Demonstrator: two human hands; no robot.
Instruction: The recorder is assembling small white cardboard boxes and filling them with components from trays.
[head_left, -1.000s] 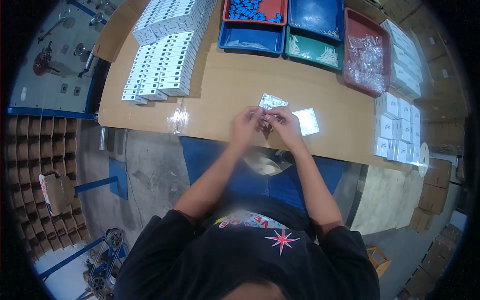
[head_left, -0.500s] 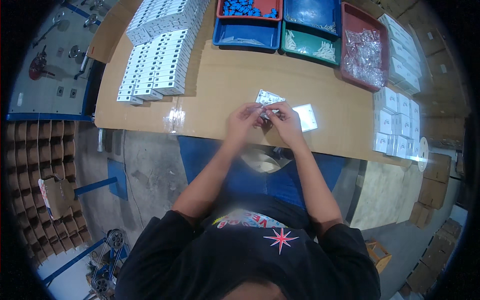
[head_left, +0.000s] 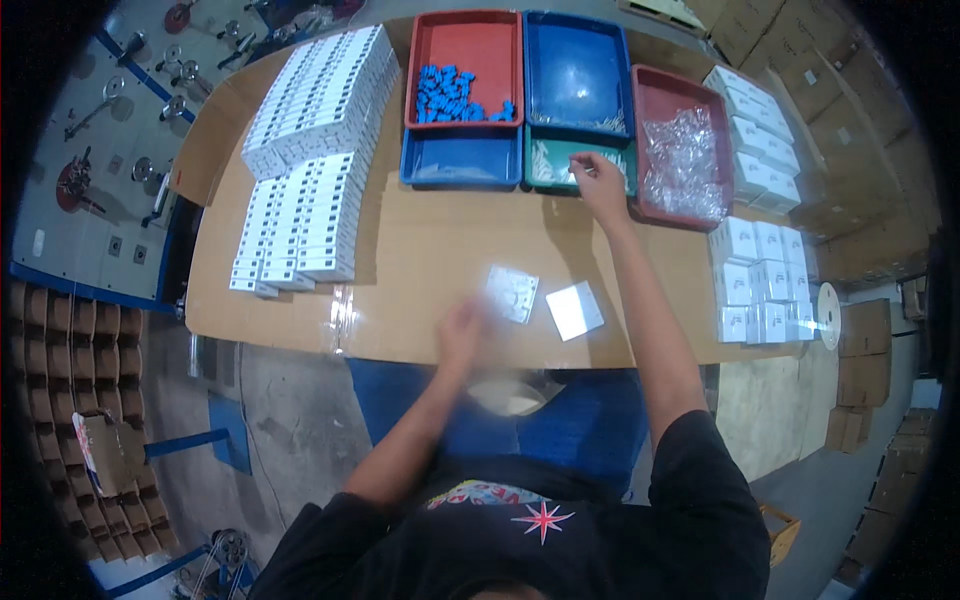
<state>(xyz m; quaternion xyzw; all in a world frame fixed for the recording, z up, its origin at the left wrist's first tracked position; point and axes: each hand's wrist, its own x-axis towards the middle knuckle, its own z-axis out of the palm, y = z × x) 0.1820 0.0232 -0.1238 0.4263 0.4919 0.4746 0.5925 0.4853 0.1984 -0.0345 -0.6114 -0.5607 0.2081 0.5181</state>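
My right hand [head_left: 600,186] reaches over the green tray [head_left: 548,186], which holds small white plugs [head_left: 545,160]. Its thumb and fingertips are pinched together; whatever may be between them is too small to make out. My left hand [head_left: 463,335] is blurred, just left of a square white plate with raised details [head_left: 513,294] on the cardboard-covered table. Whether its fingers are closed cannot be seen. To the right of that plate lies a smooth white square panel [head_left: 575,311], apart from both hands.
Beside the green tray stand a red tray with blue parts [head_left: 465,60], two blue trays [head_left: 578,75] and a red tray of clear plastic bags [head_left: 640,140]. Stacked white boxes [head_left: 330,225] fill the left side; more white boxes [head_left: 735,240] line the right edge.
My hands have parted from the plate they were working at together. The right one has moved forward to the green tray; the left has drawn back slightly. The view has tilted toward the trays.
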